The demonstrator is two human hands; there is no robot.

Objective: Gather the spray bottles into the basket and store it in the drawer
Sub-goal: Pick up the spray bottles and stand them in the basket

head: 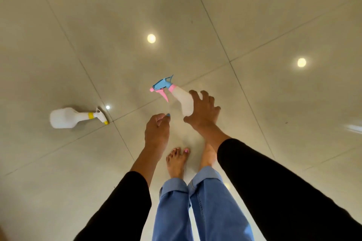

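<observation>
A translucent spray bottle with a blue and pink trigger head [181, 100] lies on the tiled floor in front of my feet, its nozzle pointing left. My right hand [203, 113] clasps its base, with the thumb on the near side and the fingers over the far side. My left hand [156, 133] hovers just left of it, loosely curled and holding nothing. A white spray bottle with a yellow collar and nozzle tip [66, 117] lies on its side further left, nozzle pointing right. No basket or drawer is in view.
Glossy beige floor tiles [274, 35] with dark grout lines reflect round ceiling lights. My bare feet [177, 162] and blue jeans stand directly below my hands.
</observation>
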